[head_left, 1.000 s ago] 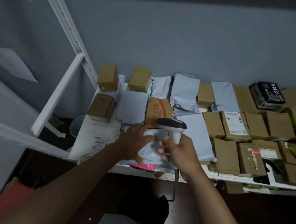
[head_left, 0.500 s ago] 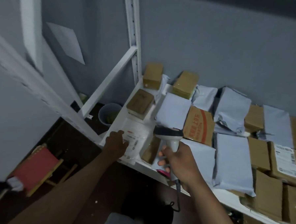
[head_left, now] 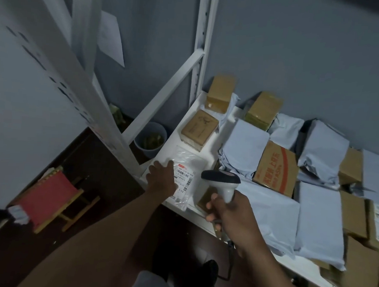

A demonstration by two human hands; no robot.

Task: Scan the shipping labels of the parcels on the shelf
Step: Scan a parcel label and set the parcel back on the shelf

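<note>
A flat clear-white mailer (head_left: 188, 159) with a barcode shipping label (head_left: 185, 180) lies at the left front corner of the white shelf (head_left: 185, 125). My left hand (head_left: 161, 179) rests flat on the mailer's left edge, fingers straight. My right hand (head_left: 227, 208) grips the handle of a grey barcode scanner (head_left: 221, 180), whose dark head sits just right of the label. The scanner's cable hangs down below my wrist. Grey poly bags (head_left: 244, 146) and brown cardboard boxes (head_left: 199, 129) fill the shelf to the right.
A box with red print (head_left: 276, 167) lies among the bags. White shelf uprights (head_left: 201, 45) and a diagonal brace (head_left: 165, 91) stand on the left. On the floor below are a grey bucket (head_left: 150, 139) and a red folding stool (head_left: 49, 197).
My view has swung left. My left hand left the grey bag at the middle and moved to the labelled mailer at the shelf's left corner. The scanner followed to the left.
</note>
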